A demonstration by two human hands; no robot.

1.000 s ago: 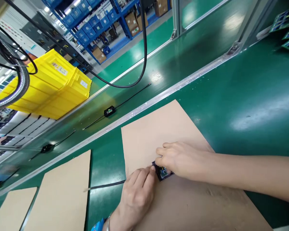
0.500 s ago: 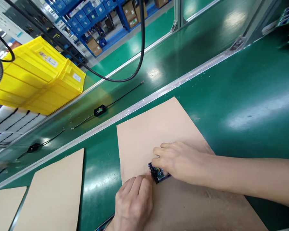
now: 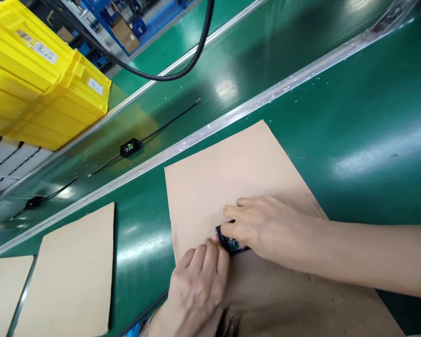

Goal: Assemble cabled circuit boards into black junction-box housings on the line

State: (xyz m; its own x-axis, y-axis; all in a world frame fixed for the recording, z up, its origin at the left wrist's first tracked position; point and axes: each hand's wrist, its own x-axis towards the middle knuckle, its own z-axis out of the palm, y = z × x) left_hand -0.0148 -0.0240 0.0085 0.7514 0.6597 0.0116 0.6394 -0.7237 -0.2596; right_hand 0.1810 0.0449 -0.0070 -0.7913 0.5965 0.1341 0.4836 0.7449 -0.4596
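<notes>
A small black open case [image 3: 234, 244] with a circuit board and coloured wires inside lies on the large cardboard sheet [image 3: 217, 182]. My right hand [image 3: 254, 227] reaches over it from the right, its fingers bent round the case and partly hiding the board. At the case's left corner, my left hand [image 3: 201, 276] is closed with its knuckles up; its fingertips are mostly hidden, touching the case edge. A dark cable [image 3: 149, 306] runs beside my left wrist.
Two more cardboard sheets [image 3: 70, 271] lie at the left. Beyond a metal rail [image 3: 196, 138], similar black cases with cables [image 3: 130, 148] rest on the green surface. A yellow bin [image 3: 45, 89] stands at upper left. A thick black cable [image 3: 168, 76] hangs across the top.
The camera view has shifted, with the bin and far cases now further up and left. My right fingers cover more of the case, and my left hand stays closed at its corner.
</notes>
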